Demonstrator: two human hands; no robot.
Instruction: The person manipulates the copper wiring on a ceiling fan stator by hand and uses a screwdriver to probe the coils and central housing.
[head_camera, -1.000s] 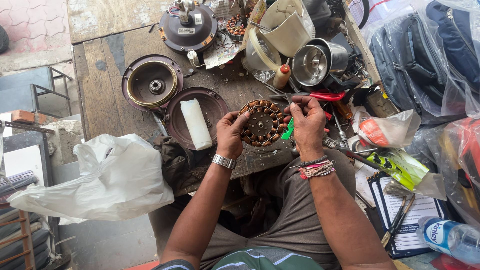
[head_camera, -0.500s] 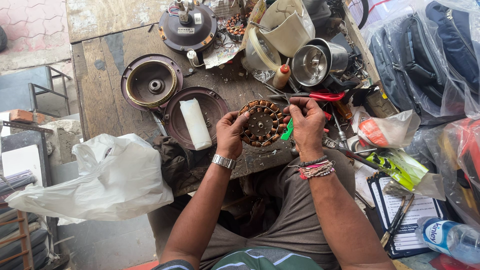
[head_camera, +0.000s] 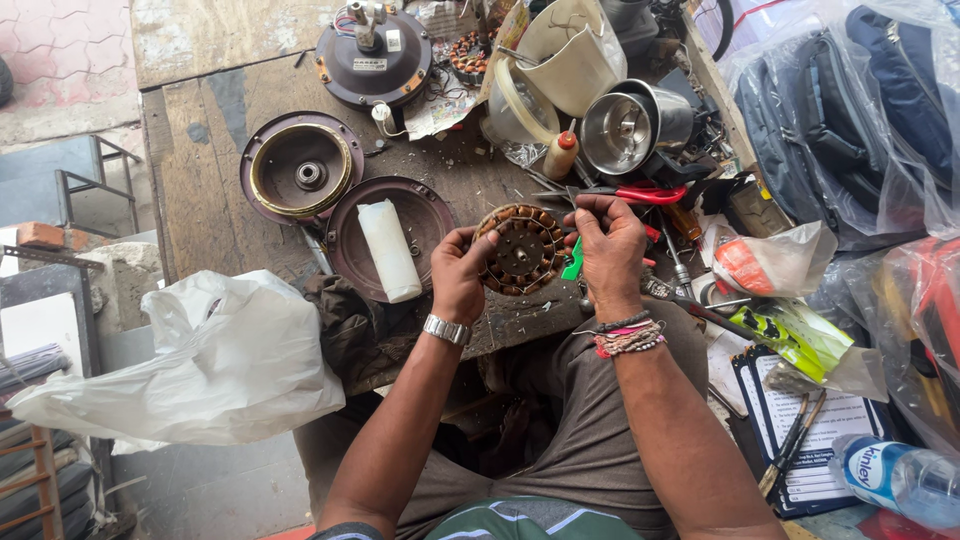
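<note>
Copper-wound round motor stator (head_camera: 520, 250), ringed with brown coils around a grey metal core, sits held over the near edge of the worn wooden workbench (head_camera: 215, 160). Left hand (head_camera: 462, 275) grips its left rim, fingers curled around it. Right hand (head_camera: 610, 245) pinches at its upper right edge, fingertips drawn narrow together. Just left lies a white cylinder (head_camera: 388, 250) in a round brown metal cover (head_camera: 430, 215); red-handled pliers (head_camera: 640, 194) lie just behind.

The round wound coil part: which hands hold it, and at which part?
The left hand grips the round wound coil part at its left rim; the right hand pinches its upper right edge.
</note>
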